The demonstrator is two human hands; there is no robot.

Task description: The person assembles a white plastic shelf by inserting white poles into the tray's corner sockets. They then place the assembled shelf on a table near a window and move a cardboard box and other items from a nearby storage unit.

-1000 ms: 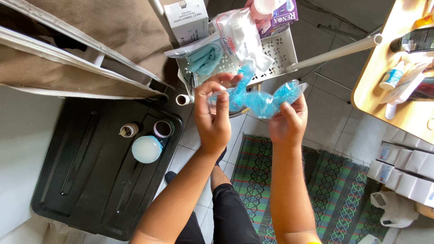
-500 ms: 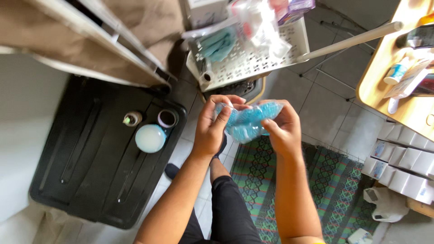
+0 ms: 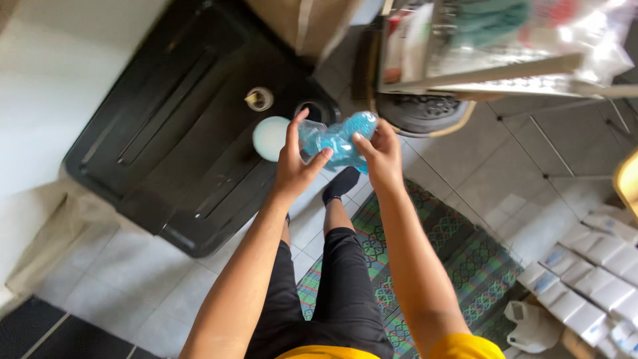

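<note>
Blue gel pack [image 3: 339, 141] pinched between both hands above the floor.

Beneath and just left of the hands: a black plastic lid [image 3: 193, 126] flat on the floor, carrying a round white cap [image 3: 269, 138], a small bottle [image 3: 259, 99] and a dark-rimmed jar [image 3: 311, 112] partly hidden behind the left hand [image 3: 296, 166]. Above, blurred: a white perforated basket [image 3: 505, 46] stuffed with packets, on pale rails. Underfoot: grey floor tiles [image 3: 492, 173], a green patterned mat [image 3: 465, 259], white boxes [image 3: 585, 266] stacked at right. Gel pack itself: clear pouch of small blue beads, bunched up, glossy. Left hand gripping its left end, thumb pressed on the front, forefinger raised; right hand [image 3: 379, 156] closed on the right end, fingers curled over the top.
</note>
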